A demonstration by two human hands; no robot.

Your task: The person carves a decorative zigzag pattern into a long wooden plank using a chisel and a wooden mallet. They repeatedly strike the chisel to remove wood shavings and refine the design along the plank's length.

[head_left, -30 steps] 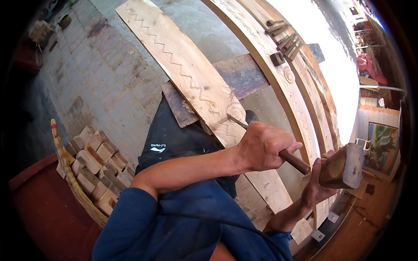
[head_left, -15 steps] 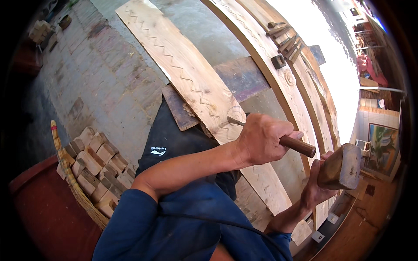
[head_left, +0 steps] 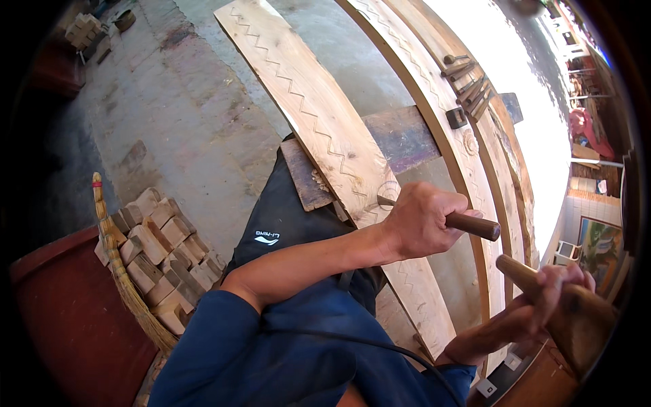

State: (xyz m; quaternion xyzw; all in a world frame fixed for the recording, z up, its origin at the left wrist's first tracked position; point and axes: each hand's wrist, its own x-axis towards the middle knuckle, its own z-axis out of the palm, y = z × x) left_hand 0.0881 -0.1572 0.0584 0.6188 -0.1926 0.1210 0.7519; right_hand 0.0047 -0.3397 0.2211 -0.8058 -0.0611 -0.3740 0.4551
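Observation:
My left hand (head_left: 428,220) is closed around the dark wooden handle of a carving chisel (head_left: 475,225). The chisel's metal blade meets a pale plank at a round carved rosette (head_left: 388,190). Zigzag lines run along this plank (head_left: 305,102), which lies slanting in front of me. To the right, my right hand (head_left: 553,292) grips a wooden mallet (head_left: 582,329), its handle pointing up and left. The mallet is apart from the chisel's butt end.
Beyond lies a second carved plank (head_left: 468,159) with a dark block (head_left: 457,118) on it. Several wooden-handled tools (head_left: 475,91) rest farther right. A dark board (head_left: 400,136) supports the planks. Stacked wood blocks (head_left: 159,251) and a straw broom (head_left: 119,271) are at the left.
My right hand has swung the mallet outward to the right and turned it, so its handle now shows. My left hand keeps the chisel at the rosette; the whole view has shifted slightly.

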